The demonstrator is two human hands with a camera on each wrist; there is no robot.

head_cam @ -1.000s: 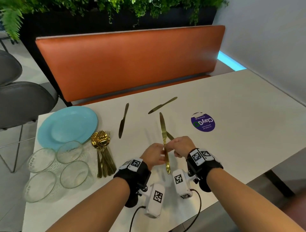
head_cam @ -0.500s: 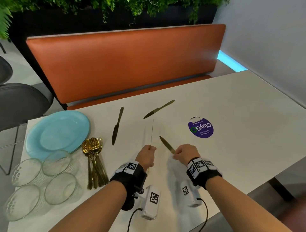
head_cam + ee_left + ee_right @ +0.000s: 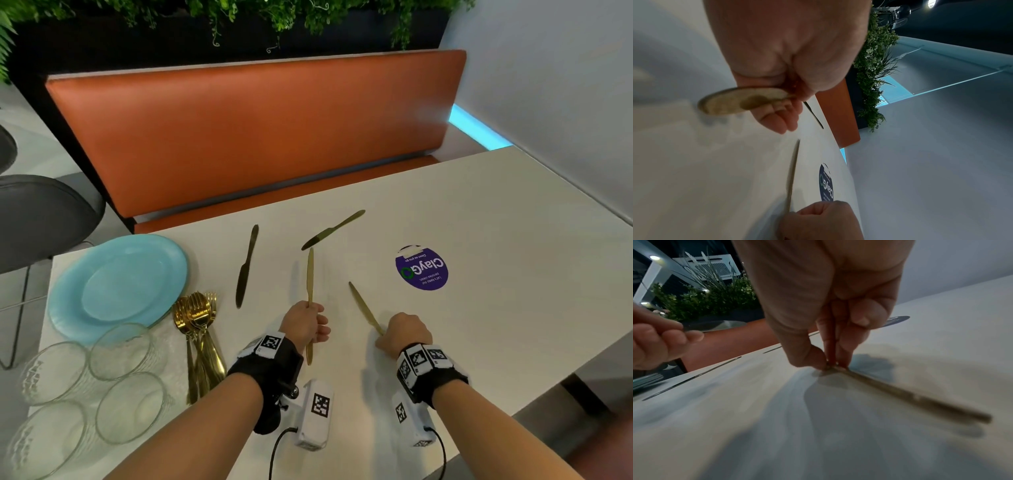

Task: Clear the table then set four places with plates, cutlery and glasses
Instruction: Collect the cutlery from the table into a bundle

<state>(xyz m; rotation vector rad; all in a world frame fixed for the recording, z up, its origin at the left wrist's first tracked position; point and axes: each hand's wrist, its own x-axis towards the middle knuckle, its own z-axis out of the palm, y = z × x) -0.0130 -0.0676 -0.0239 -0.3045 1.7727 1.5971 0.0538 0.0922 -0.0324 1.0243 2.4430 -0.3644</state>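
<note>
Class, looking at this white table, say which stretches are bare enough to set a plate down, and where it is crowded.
Bare: the white table right of the round purple sticker, out to the grey wall. Crowded: the left end, with the light blue plate, four clear glasses and gold cutlery bundle; gold knives scatter the middle.

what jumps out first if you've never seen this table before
Two gold knives in play near the front edge: the left hand grips one knife raised, the right hand pinches another knife lying on the white table. At the left sit a blue plate, four glasses and a pile of gold cutlery.
</note>
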